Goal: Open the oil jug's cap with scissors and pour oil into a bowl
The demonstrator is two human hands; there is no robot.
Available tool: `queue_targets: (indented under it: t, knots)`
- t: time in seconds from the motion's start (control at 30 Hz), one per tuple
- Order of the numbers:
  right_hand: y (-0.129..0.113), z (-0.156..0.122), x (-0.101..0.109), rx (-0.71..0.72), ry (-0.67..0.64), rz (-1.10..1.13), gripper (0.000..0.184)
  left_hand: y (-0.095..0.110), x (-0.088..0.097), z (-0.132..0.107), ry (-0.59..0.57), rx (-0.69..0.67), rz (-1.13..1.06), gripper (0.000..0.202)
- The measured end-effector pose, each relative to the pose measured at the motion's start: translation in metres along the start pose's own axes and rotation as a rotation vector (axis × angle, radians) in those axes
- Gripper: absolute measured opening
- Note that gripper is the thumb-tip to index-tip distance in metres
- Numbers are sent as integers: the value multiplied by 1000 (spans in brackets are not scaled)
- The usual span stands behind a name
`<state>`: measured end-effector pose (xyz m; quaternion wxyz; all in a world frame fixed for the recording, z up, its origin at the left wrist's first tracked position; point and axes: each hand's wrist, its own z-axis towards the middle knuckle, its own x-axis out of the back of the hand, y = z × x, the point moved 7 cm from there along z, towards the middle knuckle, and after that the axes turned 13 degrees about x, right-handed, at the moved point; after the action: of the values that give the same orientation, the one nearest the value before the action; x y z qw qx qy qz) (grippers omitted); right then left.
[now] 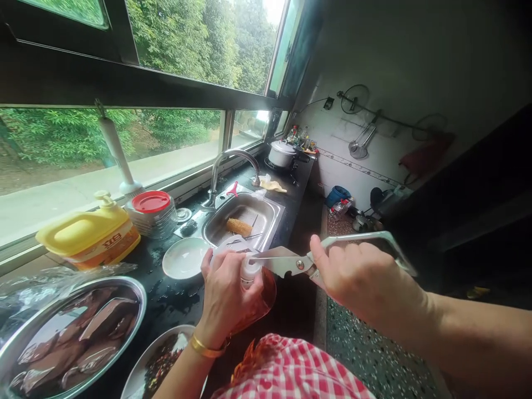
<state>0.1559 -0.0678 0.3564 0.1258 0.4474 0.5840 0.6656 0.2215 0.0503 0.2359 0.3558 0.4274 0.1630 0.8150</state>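
My left hand point(226, 291) is wrapped round the neck of a bottle point(266, 299) with a reddish-brown body. Its white, ring-shaped top point(250, 267) faces up, and a clear plastic part, perhaps its lid, shows behind my fingers. Much of the bottle is hidden by the hand. My right hand point(359, 277) grips a pair of scissors point(286, 261) by the handles. The metal blades point left, their tips at the bottle's white top. Whether the tips are inside the opening, I cannot tell.
A sink point(274, 213) with a tan cylindrical piece lies beyond my hands. Left of it are a white plate point(185, 258), a yellow jug point(89, 230) and a red-lidded jar point(152, 213). Nearer stand a steel bowl point(139, 316) of dark meat and a spice bowl point(135, 374).
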Motion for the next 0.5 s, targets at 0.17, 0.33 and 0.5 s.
queue_targets:
  t: [0.17, 0.33, 0.5]
  knots:
    - [2, 2, -12, 84, -46, 54, 40, 0, -1, 1, 2, 14, 4, 27]
    - [10, 6, -24, 172, -70, 134, 37, 0, -3, 0, -2, 36, 5, 28]
    - [21, 9, -43, 214, -94, 224, 22, -2, -5, -2, -22, 58, -2, 28]
